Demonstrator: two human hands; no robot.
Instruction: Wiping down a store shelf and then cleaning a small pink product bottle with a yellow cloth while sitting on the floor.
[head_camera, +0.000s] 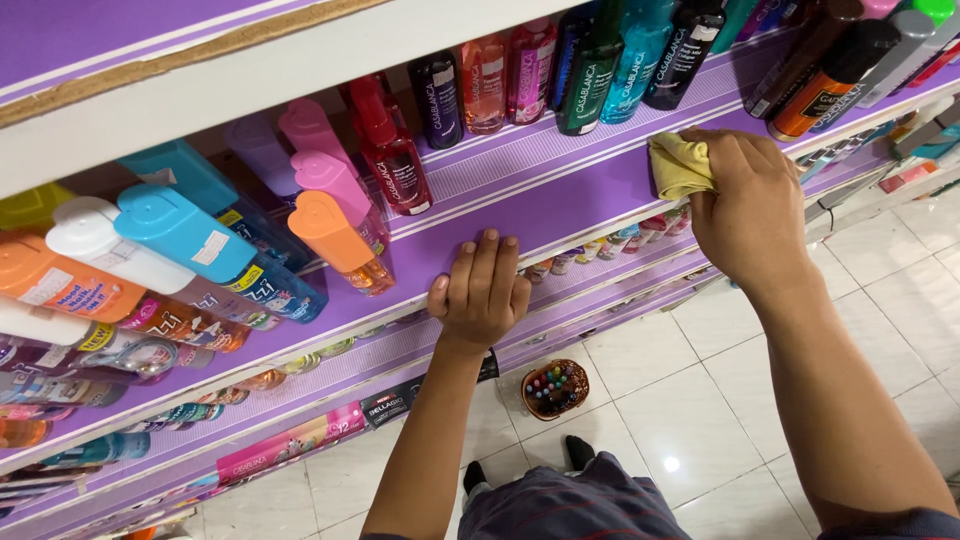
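Note:
My right hand (750, 205) presses a folded yellow cloth (678, 165) onto the purple shelf (540, 205), just in front of a row of dark and teal bottles (620, 60). My left hand (482, 290) rests on the shelf's front edge, fingers curled over it and holding nothing. A bare stretch of shelf lies between the two hands. A red bottle (395, 155) stands behind and to the left of my left hand.
Left of my hands stand several bottles with heart-shaped caps, orange (335, 235), pink and blue (190, 235). Orange and grey spray cans (835, 75) lean at the far right. Lower shelves hold more small items. A small basket of coloured pens (555, 388) sits on the white tiled floor.

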